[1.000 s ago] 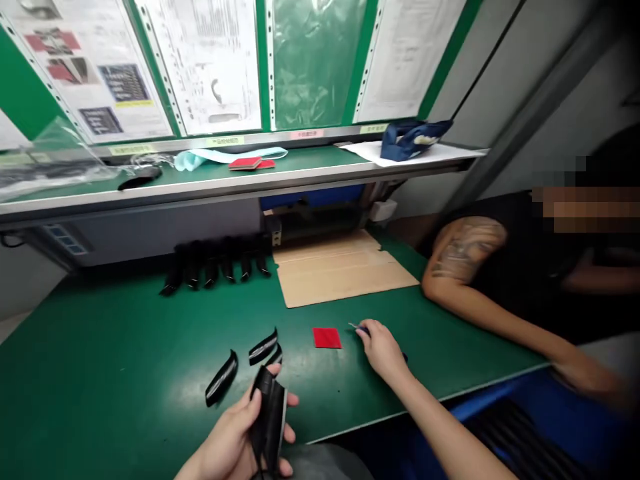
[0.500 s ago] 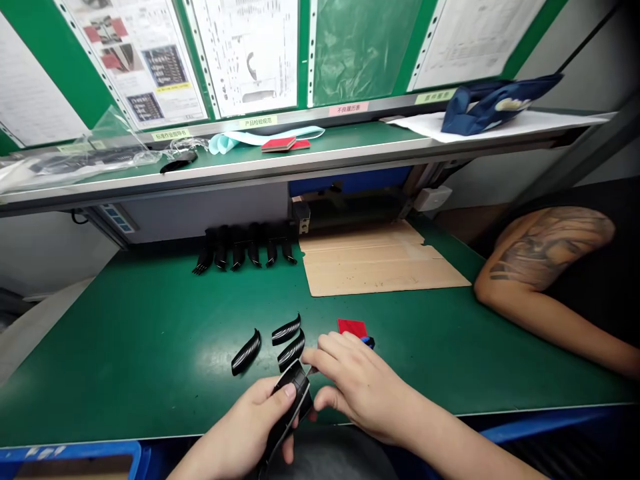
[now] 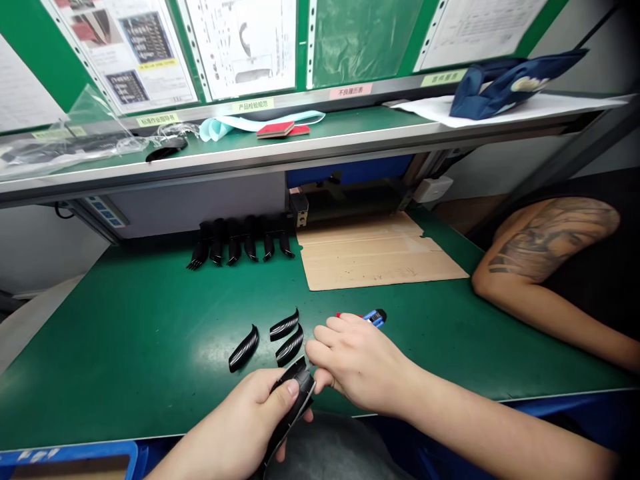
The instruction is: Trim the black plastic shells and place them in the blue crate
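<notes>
My left hand (image 3: 253,417) is wrapped round a curved black plastic part (image 3: 295,400) at the table's near edge. My right hand (image 3: 357,360) grips a blue-handled knife (image 3: 374,317), whose handle sticks out behind the knuckles, and its fingertips meet the top end of the black part. Three more curved black parts (image 3: 273,337) with pale stripes lie on the green table (image 3: 135,333) just beyond my hands. A sliver of a red square (image 3: 341,315) shows behind my right hand.
A row of several black parts (image 3: 240,245) lies at the table's back, beside a flat cardboard sheet (image 3: 375,257). A shelf (image 3: 300,150) above holds red pads, a plastic bag and a blue pouch. Another person's tattooed arm (image 3: 545,267) rests at the right.
My right hand came from the red square with the knife over to the black part in my left hand. The camera view has shifted right and down.
</notes>
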Action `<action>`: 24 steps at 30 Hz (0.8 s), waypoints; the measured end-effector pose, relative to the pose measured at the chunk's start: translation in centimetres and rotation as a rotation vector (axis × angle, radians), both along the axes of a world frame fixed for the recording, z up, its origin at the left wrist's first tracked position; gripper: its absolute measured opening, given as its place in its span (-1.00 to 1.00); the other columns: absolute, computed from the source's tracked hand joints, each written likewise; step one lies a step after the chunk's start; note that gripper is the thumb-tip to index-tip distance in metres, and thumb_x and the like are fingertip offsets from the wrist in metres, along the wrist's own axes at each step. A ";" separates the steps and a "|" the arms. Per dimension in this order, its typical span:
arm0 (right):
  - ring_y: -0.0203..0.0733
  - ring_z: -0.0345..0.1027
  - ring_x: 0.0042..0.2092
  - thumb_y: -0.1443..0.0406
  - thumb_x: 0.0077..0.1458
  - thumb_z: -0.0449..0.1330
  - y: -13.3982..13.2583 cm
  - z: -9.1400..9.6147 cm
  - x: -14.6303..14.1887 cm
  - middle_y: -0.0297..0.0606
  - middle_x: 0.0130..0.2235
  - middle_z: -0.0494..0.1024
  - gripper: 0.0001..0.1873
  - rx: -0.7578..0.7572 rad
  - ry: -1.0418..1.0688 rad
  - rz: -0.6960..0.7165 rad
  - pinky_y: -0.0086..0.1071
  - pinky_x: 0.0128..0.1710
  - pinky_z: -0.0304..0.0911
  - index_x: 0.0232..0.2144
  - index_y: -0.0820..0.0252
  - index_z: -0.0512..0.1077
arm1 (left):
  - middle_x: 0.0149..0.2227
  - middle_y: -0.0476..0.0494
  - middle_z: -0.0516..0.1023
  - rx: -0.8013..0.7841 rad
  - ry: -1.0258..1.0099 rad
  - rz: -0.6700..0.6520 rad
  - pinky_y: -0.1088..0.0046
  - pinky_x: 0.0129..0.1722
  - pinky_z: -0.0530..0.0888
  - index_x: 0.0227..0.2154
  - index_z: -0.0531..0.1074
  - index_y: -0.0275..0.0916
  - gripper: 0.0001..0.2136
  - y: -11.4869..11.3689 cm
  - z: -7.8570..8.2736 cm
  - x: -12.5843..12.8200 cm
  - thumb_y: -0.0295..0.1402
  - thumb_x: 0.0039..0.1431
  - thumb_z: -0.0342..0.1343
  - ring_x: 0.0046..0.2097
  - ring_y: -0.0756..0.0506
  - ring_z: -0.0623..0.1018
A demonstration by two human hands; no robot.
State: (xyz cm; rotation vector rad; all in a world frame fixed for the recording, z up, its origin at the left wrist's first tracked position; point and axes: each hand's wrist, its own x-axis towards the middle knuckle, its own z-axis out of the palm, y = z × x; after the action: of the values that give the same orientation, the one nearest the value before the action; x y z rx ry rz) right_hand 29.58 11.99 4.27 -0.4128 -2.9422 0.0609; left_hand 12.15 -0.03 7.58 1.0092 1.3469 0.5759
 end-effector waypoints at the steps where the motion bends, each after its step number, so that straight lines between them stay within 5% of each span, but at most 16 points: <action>1: -0.24 0.09 -0.43 -0.01 0.26 -0.09 0.2 0.0 0.0 -0.34 -0.46 0.37 -0.58 -0.044 -0.017 0.006 -0.29 -0.41 -0.16 -0.46 0.14 0.26 | -0.57 0.04 0.36 -0.002 0.019 -0.009 0.53 -0.52 0.25 -0.32 0.44 -0.27 -0.55 0.2 0.1 -0.1 -0.01 0.26 -0.19 -0.55 0.04 0.34; 3: -0.26 0.10 -0.43 -0.03 0.26 -0.13 0.7 0.1 0.0 -0.34 -0.47 0.37 -0.54 -0.243 -0.041 0.021 -0.32 -0.40 -0.11 -0.47 0.15 0.25 | -0.60 0.06 0.33 -0.008 0.031 -0.027 0.53 -0.51 0.25 -0.31 0.44 -0.26 -0.56 0.6 0.1 -0.3 -0.02 0.26 -0.19 -0.54 0.03 0.34; 8: -0.34 0.07 -0.49 -0.13 0.23 -0.29 1.3 -1.0 0.3 -0.42 -0.53 0.21 -0.41 -1.237 0.091 0.080 -0.43 -0.48 0.03 -0.50 0.16 0.19 | -0.35 -0.06 0.45 0.031 0.028 0.041 0.49 -0.44 0.32 -0.20 0.44 -0.23 -0.57 1.2 -0.5 -0.8 0.01 0.22 -0.13 -0.44 0.00 0.38; 10: -0.34 0.00 -0.52 -0.13 0.23 -0.38 1.0 -1.7 0.3 -0.45 -0.55 0.12 -0.39 -1.343 0.200 -0.014 -0.44 -0.53 0.00 -0.49 0.14 0.16 | -0.19 -0.12 0.49 0.012 -0.022 0.111 0.46 -0.39 0.35 0.02 0.33 -0.14 -0.56 1.3 -0.9 -0.9 0.00 0.22 -0.12 -0.43 0.00 0.39; 13: -0.30 0.07 -0.44 -0.18 0.18 -0.30 0.3 -2.6 0.1 -0.40 -0.47 0.22 -0.40 -1.026 0.309 -0.159 -0.41 -0.43 0.03 -0.43 0.15 0.20 | -0.17 -0.16 0.52 -0.020 -0.150 0.193 0.43 -0.37 0.35 0.19 0.11 -0.07 -0.49 1.5 -1.9 -1.0 0.00 0.24 -0.15 -0.46 0.01 0.40; 18: -0.21 0.10 -0.37 -0.24 0.08 -0.22 -0.3 -3.1 -0.4 -0.29 -0.38 0.36 -0.35 -0.340 0.218 -0.233 -0.33 -0.35 -0.02 -0.35 0.15 0.31 | -0.41 -0.12 0.50 -0.056 -0.332 0.325 0.40 -0.38 0.34 0.19 0.11 -0.21 -0.40 1.8 -3.6 -1.0 0.02 0.19 -0.05 -0.45 -0.05 0.45; 24: -0.21 0.05 -0.41 -0.26 0.06 -0.15 0.6 -3.0 -0.7 -0.30 -0.44 0.31 -0.36 -0.042 0.139 -0.257 -0.31 -0.39 -0.12 -0.45 0.17 0.29 | -0.48 -0.11 0.52 -0.113 -0.369 0.405 0.52 -0.58 0.21 0.12 0.21 -0.25 -0.43 2.4 -3.4 -0.8 0.00 0.15 0.03 -0.61 0.03 0.38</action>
State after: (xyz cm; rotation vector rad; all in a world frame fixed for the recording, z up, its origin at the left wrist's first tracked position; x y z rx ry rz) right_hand 28.92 12.58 1.32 -0.7559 -2.7317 0.1130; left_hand 11.36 2.36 4.16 0.5038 1.2371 0.9287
